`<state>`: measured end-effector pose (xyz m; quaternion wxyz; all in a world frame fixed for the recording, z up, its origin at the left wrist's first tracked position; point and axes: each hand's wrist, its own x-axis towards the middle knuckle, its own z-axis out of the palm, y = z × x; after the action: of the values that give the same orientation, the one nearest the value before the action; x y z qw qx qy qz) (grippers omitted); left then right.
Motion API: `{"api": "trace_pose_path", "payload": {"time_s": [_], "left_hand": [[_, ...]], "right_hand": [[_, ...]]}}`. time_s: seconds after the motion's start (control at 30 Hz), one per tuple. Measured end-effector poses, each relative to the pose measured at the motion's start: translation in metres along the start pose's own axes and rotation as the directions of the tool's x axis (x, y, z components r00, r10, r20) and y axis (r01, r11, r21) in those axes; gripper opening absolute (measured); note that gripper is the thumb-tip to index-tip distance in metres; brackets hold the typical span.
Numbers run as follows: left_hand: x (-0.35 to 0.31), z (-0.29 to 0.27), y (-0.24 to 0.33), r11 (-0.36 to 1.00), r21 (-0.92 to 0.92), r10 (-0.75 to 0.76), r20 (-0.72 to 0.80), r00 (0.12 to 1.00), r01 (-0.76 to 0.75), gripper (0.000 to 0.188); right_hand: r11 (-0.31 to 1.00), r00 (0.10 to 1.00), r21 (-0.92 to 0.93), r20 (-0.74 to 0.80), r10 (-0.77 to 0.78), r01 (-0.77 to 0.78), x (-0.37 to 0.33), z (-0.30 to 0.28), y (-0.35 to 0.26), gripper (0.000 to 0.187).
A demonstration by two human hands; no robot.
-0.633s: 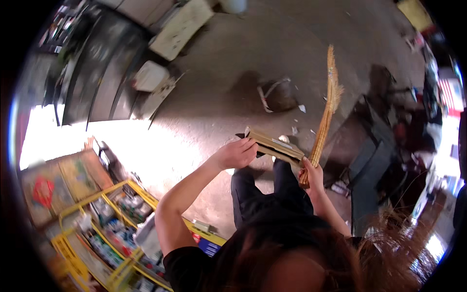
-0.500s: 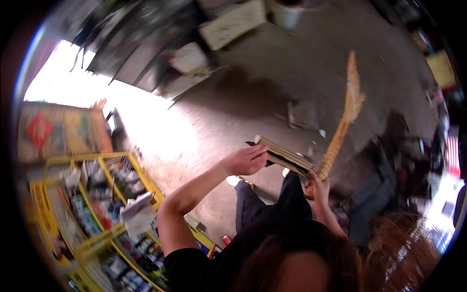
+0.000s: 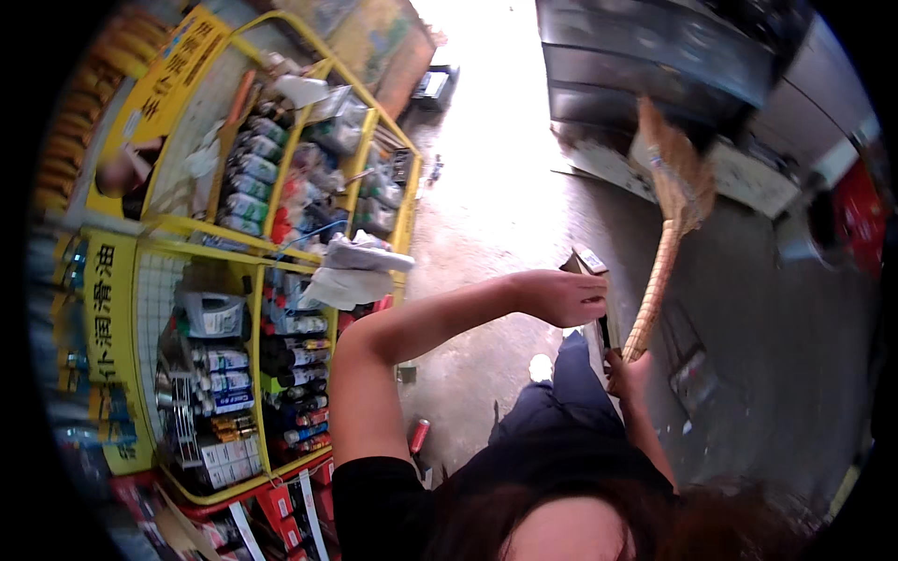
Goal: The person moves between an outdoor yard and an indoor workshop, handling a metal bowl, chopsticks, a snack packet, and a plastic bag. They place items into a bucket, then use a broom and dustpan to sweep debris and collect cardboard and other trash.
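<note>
A straw broom stands upright in my right hand [image 3: 632,372], which is closed around the lower part of its bound handle; the broom's [image 3: 658,271] flared bristles point up and away from me. Close to the broom handle is a narrow, long cardboard box [image 3: 587,260] with a dark inside. My left hand [image 3: 571,299] reaches across with curled fingers at the box and covers its middle part. The box's near end lies by my right hand, where the fingers partly hide it.
To my left, a yellow-framed shelf rack [image 3: 260,365] holds bottles, cans and packages. White gloves [image 3: 351,271] hang over its edge. A red can [image 3: 420,436] is on the floor beside it. Dark metal cabinets [image 3: 645,65] and pale boards [image 3: 753,178] stand ahead, beside a bright doorway.
My view has swung left, bringing the yellow rack closer and the doorway to the middle. Both hands stay at the box and broom; the box now points more straight ahead.
</note>
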<state>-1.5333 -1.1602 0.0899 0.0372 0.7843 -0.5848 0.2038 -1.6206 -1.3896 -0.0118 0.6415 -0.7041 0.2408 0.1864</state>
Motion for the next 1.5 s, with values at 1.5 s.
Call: {"api": "trace_pose_path", "payload": {"time_s": [1.5], "left_hand": [[-0.475,-0.028,-0.798,0.435,0.212,-0.899,0.156,0.409,0.875,0.008]], "right_hand": [[0.589,0.389,-0.027,0.726,0.567,-0.807,0.686,0.701,-0.457,0.022]]}}
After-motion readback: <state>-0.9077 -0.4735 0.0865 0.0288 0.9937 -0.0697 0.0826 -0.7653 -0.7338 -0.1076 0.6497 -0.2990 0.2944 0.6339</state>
